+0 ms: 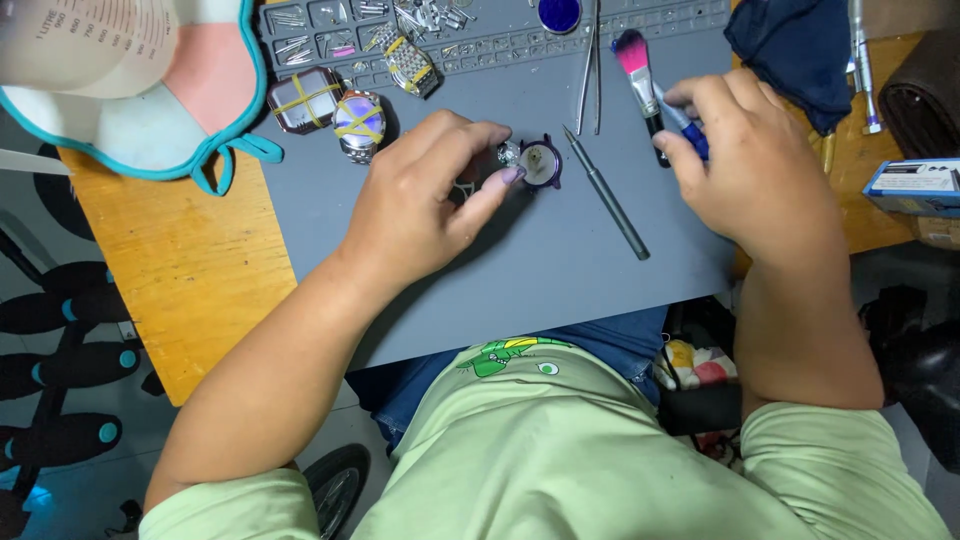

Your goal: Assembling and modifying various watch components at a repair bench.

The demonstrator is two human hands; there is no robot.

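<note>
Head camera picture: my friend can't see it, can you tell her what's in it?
A person's left hand pinches a small round watch case on a grey work mat, while the right hand grips a blue-handled tool. Tweezers, a pink-tipped brush and a grey pointed tool lie nearby.

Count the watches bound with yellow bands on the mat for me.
2, side by side at the grey mat's upper left: a square watch and a round watch right of it. Others may be hidden.

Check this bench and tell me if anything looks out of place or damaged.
Nothing looks spilled or broken. The left hand steadies an opened watch case on the grey mat. Oddest are two watch cases at the mat's upper left, bound crosswise with yellow bands.
</note>
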